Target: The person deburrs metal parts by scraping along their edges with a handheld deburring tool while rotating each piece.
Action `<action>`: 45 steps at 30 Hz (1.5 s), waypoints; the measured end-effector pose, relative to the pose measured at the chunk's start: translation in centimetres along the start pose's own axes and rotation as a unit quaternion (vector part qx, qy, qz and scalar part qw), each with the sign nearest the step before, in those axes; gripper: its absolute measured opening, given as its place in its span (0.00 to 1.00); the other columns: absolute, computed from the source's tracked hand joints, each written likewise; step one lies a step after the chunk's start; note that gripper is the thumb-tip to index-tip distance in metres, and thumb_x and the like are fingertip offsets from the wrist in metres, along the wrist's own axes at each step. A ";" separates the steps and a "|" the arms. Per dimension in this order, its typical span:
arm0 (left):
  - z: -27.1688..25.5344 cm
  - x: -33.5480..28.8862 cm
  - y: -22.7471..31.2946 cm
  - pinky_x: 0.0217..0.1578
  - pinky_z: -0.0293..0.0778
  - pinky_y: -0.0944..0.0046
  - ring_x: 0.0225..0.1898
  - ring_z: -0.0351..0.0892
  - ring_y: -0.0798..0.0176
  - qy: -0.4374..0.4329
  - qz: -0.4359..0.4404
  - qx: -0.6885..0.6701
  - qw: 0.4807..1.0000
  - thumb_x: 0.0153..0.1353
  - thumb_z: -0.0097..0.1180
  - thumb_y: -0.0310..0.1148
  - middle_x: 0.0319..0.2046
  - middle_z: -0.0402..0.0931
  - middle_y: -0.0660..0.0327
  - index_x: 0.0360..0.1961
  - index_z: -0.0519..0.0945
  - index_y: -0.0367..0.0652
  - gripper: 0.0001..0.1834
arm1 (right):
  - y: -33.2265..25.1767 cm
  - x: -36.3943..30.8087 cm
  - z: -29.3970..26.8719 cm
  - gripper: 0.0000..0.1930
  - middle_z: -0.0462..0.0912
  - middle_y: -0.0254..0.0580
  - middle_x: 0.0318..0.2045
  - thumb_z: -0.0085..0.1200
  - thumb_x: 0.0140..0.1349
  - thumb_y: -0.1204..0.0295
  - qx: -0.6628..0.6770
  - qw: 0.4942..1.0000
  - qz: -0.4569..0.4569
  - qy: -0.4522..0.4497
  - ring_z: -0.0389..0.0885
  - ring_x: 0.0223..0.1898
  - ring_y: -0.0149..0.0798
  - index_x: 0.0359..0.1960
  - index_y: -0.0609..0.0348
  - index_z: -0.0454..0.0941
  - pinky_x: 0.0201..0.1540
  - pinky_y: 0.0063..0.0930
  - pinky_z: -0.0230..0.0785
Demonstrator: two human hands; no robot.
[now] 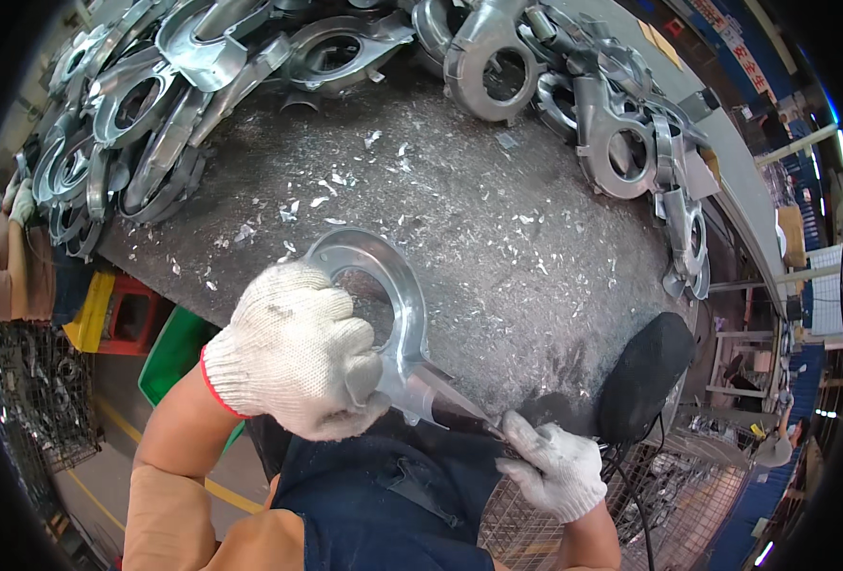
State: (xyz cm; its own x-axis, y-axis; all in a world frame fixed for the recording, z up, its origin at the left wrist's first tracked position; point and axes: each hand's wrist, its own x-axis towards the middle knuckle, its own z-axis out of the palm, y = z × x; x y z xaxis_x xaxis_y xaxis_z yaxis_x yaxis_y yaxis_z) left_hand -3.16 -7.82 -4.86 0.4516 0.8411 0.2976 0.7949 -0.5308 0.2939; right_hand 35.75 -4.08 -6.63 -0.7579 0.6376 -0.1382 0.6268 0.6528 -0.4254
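Note:
My left hand (pixel 300 350), in a white knit glove, grips a shiny cast metal part (pixel 395 285) with a round ring opening, holding it at the near edge of the dark worktable (pixel 498 238). My right hand (pixel 557 466), also gloved, is closed on a thin dark tool (pixel 469 419) whose tip rests against the lower, narrow end of the part. The tool's handle is hidden inside the glove.
Several similar ring-shaped metal castings (pixel 155 105) are heaped along the table's far and left edges and down the right side (pixel 631 143). Metal shavings litter the tabletop. A black rounded pad (pixel 645 376) sits at the right corner. Wire baskets (pixel 31 390), green and yellow bins (pixel 169 357) stand below.

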 end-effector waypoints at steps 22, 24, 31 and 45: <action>2.2 -0.2 2.4 0.23 0.67 0.57 0.19 0.69 0.60 0.009 0.017 0.019 1.000 0.37 0.75 0.47 0.17 0.63 0.68 0.13 0.72 0.56 0.20 | -1.2 -1.4 1.7 0.37 0.92 0.47 0.39 0.78 0.61 0.63 0.150 0.977 0.106 -0.112 0.94 0.37 0.45 0.73 0.47 0.82 0.44 0.36 0.88; 2.2 -0.2 2.2 0.22 0.67 0.56 0.19 0.69 0.61 0.040 0.030 0.034 0.998 0.37 0.76 0.46 0.17 0.64 0.68 0.13 0.72 0.56 0.20 | -0.2 -1.6 1.9 0.34 0.91 0.41 0.36 0.69 0.69 0.51 0.150 0.977 0.084 -0.128 0.92 0.36 0.45 0.77 0.35 0.78 0.38 0.37 0.87; 2.1 -0.4 2.1 0.21 0.65 0.57 0.18 0.70 0.61 0.035 0.040 0.034 0.998 0.35 0.77 0.44 0.16 0.66 0.69 0.12 0.71 0.55 0.21 | -0.7 -1.2 2.2 0.38 0.91 0.44 0.36 0.65 0.73 0.50 0.134 0.982 0.039 -0.126 0.92 0.35 0.47 0.82 0.39 0.69 0.38 0.39 0.86; 2.9 -0.9 2.8 0.20 0.64 0.58 0.18 0.68 0.60 0.057 0.035 0.036 0.997 0.38 0.77 0.45 0.15 0.63 0.69 0.11 0.69 0.57 0.24 | -3.6 -1.1 2.8 0.38 0.93 0.48 0.50 0.64 0.75 0.59 0.187 0.973 0.094 -0.102 0.93 0.43 0.52 0.84 0.46 0.65 0.47 0.41 0.87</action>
State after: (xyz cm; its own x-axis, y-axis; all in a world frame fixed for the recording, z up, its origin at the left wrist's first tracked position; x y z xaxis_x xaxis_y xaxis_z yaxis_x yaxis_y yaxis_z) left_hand -0.14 -9.80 -6.94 0.4611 0.7826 0.4183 0.7917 -0.5757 0.2044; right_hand 33.81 -8.26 -7.47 -0.6804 0.6124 -0.4026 0.6769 0.3146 -0.6654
